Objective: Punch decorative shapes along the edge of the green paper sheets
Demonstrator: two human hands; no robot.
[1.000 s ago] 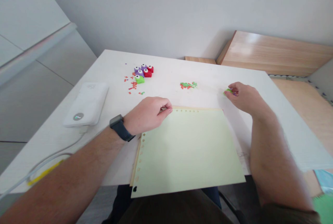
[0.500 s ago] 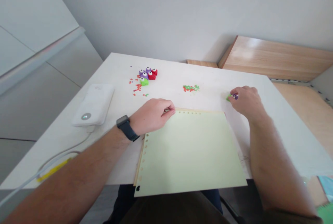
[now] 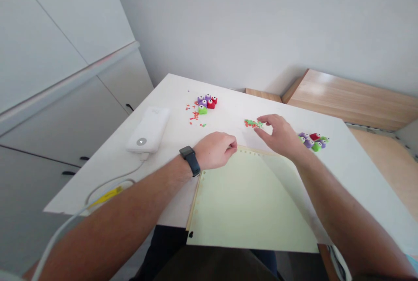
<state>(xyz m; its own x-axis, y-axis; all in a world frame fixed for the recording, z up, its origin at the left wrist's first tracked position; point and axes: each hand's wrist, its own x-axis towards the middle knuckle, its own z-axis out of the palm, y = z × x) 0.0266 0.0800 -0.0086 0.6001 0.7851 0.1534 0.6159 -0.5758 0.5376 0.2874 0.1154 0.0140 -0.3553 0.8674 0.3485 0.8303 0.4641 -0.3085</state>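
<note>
My left hand (image 3: 215, 150) rests at the upper left corner of a pale green sheet of paper (image 3: 251, 202), its fingers curled together; what they pinch, if anything, is hidden. Small punched holes run along the sheet's top and left edges, with a black mark at the lower left corner. Over the table, my right hand (image 3: 281, 136) has its thumb and fingers apart at a pile of red and green paper bits (image 3: 251, 123). Several small craft punches (image 3: 308, 143) in purple, green and red, with white round buttons, stand beside my right wrist.
A second group of punches (image 3: 210, 104) stands at the back left, with scattered red bits (image 3: 194, 116) around it. On the left lie a white power bank (image 3: 152, 126), its cable (image 3: 112, 181) and a yellow item (image 3: 106, 195). Wooden furniture (image 3: 346, 91) stands behind the table's right side.
My right hand has let go of a punch at the right group and moved left to the bits, its fingers spreading. My left hand stays at the paper's corner. The view has shifted.
</note>
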